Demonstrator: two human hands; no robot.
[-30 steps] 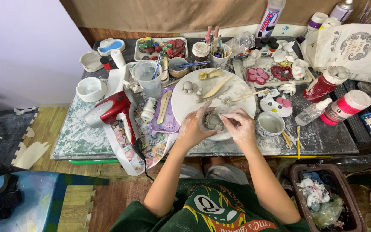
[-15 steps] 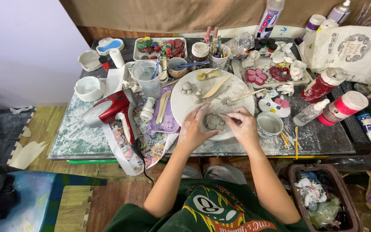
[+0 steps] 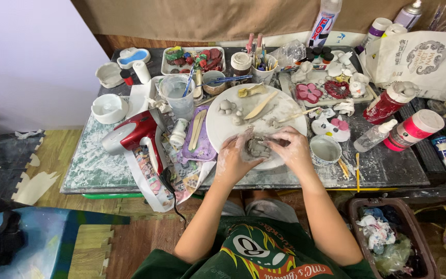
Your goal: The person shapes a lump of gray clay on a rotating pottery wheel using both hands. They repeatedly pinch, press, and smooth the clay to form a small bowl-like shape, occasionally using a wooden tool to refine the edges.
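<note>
Both hands down on a lump of grey clay [image 3: 257,147], sitting at the near edge of a round white board [image 3: 223,126] on the cluttered bench [image 3: 94,165]. Left hand [image 3: 235,157] cupped against the clay's left side, grip pressed together around it, fingers dusted pale. Right hand [image 3: 292,147] curled over the right side, fingertips pinching into the clay. Hands nearly touching each other across the lump.

Further back on the same board: a few small grey clay balls [image 3: 228,107], a flat wooden modelling tool [image 3: 259,106] lying at a slant, a thin stick [image 3: 295,114] reaching in from the right.

Just left of the board, a purple tray [image 3: 202,147] holding wooden sticks, then a red and silver heat gun [image 3: 135,133] lying on printed paper. A clear plastic cup [image 3: 176,93] standing behind the tray. Just right of the right hand, a small white cup [image 3: 325,150]; beyond it a small clear bottle [image 3: 373,135] lying on its side and a red bottle [image 3: 388,103] tilted. Below the bench at the right, a brown bin [image 3: 360,206] with crumpled paper inside
</note>
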